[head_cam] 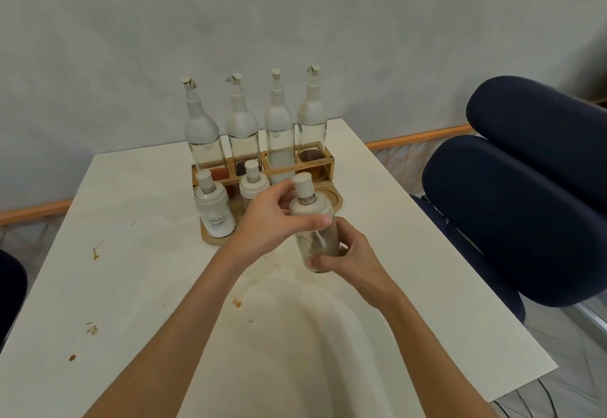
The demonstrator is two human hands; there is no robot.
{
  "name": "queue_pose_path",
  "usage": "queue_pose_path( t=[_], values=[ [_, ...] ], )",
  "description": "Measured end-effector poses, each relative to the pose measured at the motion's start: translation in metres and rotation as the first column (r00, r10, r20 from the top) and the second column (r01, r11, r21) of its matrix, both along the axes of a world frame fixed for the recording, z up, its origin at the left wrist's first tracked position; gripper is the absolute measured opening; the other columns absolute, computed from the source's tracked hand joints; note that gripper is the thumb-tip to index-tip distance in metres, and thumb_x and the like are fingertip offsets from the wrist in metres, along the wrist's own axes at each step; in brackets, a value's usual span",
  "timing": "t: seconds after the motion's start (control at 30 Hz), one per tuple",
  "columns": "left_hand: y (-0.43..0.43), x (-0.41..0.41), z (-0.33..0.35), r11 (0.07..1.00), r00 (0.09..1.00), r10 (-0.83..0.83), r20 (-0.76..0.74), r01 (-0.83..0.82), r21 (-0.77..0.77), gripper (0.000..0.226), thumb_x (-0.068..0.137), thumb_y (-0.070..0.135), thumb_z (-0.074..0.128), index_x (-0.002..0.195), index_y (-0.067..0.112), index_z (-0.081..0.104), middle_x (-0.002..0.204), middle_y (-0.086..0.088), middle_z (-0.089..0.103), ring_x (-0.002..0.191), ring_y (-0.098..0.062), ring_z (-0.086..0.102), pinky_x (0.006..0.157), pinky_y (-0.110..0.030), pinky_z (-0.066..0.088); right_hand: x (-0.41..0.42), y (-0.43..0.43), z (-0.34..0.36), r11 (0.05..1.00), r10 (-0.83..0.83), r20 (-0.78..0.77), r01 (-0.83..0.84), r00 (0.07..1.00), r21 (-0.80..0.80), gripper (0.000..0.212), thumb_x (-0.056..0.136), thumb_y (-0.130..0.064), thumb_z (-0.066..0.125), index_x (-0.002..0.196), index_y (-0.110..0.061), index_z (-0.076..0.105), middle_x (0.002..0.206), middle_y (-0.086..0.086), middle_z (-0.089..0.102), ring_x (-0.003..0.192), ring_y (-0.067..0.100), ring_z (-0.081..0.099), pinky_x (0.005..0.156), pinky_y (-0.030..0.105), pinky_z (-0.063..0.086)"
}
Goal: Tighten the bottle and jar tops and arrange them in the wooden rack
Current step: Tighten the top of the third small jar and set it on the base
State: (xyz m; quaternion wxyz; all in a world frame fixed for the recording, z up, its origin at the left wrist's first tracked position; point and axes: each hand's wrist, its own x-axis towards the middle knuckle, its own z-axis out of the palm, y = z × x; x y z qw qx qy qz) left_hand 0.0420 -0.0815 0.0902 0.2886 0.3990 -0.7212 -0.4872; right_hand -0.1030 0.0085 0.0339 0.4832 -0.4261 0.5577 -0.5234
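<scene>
Glass with a white cap, the jar (pixel 315 240) was held over the white table (pixel 131 286), just in front of the wooden rack (pixel 329 168). The right hand (pixel 348 260) gripped its lower body, and the left hand (pixel 266 220) curled around the cap (pixel 310 206). Four tall bottles (pixel 203 128) stood in the rack's back row. Two other jars (pixel 215 210) sat in front, beside a round slot (pixel 331 199). A dark blue chair (pixel 509 204) stood to the right.
</scene>
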Motion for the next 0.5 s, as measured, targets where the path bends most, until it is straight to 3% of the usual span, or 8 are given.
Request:
queue_pose_path(
  t=[0.07, 0.13, 0.27, 0.33, 0.4, 0.5],
  values=[
    [0.004, -0.008, -0.002, 0.993, 0.993, 0.111, 0.031, -0.110, -0.041, 0.073, 0.053, 0.055, 0.088, 0.115, 0.030, 0.058, 0.109, 0.011, 0.065, 0.101, -0.008, 0.062, 0.086, -0.031, 0.053, 0.003, -0.002, -0.001, 1.000, -0.031, -0.003, 0.031, 1.000, 0.002, 0.057, 0.070, 0.001, 0.081, 0.114, -0.029, 0.060, 0.111, -0.002, 0.064, 0.090, 0.008, 0.067, 0.067, 0.025, 0.057],
    [0.009, -0.015, -0.002, 0.970, 0.972, 0.229, 0.051, -0.223, -0.101, 0.075, 0.056, 0.052, 0.088, 0.118, 0.027, 0.053, 0.109, 0.010, 0.060, 0.099, -0.007, 0.057, 0.076, -0.022, 0.048, 0.004, -0.004, -0.002, 0.998, -0.066, -0.030, 0.066, 0.997, 0.004, 0.060, 0.069, -0.004, 0.083, 0.117, -0.030, 0.058, 0.112, -0.003, 0.064, 0.096, 0.012, 0.066, 0.068, 0.024, 0.057],
    [0.018, -0.025, -0.003, 0.936, 0.938, 0.344, 0.029, -0.340, -0.089, 0.070, 0.060, 0.044, 0.089, 0.113, 0.022, 0.050, 0.101, 0.010, 0.056, 0.093, -0.005, 0.053, 0.064, -0.013, 0.036, 0.006, -0.008, -0.008, 0.993, -0.115, -0.101, 0.116, 0.988, 0.000, 0.064, 0.060, -0.019, 0.087, 0.115, -0.033, 0.058, 0.112, -0.001, 0.064, 0.101, 0.018, 0.066, 0.075, 0.035, 0.061],
    [0.017, -0.023, -0.005, 0.941, 0.941, 0.335, 0.043, -0.332, -0.058, 0.069, 0.061, 0.043, 0.089, 0.114, 0.022, 0.051, 0.105, 0.008, 0.058, 0.097, -0.009, 0.055, 0.071, -0.017, 0.043, 0.006, -0.007, -0.008, 0.993, -0.116, -0.089, 0.118, 0.989, 0.010, 0.060, 0.063, -0.014, 0.086, 0.114, -0.029, 0.058, 0.110, 0.000, 0.064, 0.097, 0.016, 0.066, 0.069, 0.030, 0.059],
    [0.010, -0.016, -0.007, 0.976, 0.976, 0.213, 0.052, -0.214, 0.026, 0.071, 0.063, 0.041, 0.088, 0.122, 0.022, 0.051, 0.117, 0.007, 0.063, 0.106, -0.011, 0.059, 0.089, -0.030, 0.051, 0.004, -0.003, -0.007, 0.994, -0.107, -0.073, 0.109, 0.992, 0.023, 0.053, 0.068, -0.008, 0.084, 0.112, -0.024, 0.059, 0.104, -0.002, 0.065, 0.091, 0.012, 0.066, 0.065, 0.021, 0.055],
    [0.004, -0.003, -0.006, 0.973, 0.999, -0.037, -0.028, 0.042, 0.225, 0.082, 0.071, 0.031, 0.084, 0.139, 0.029, 0.040, 0.141, 0.009, 0.053, 0.126, -0.013, 0.052, 0.109, -0.044, 0.040, 0.003, 0.001, -0.008, 0.994, -0.098, -0.059, 0.100, 0.993, 0.035, 0.044, 0.073, -0.006, 0.080, 0.108, -0.021, 0.060, 0.098, -0.005, 0.067, 0.087, 0.011, 0.065, 0.063, 0.017, 0.052]
  ],
)
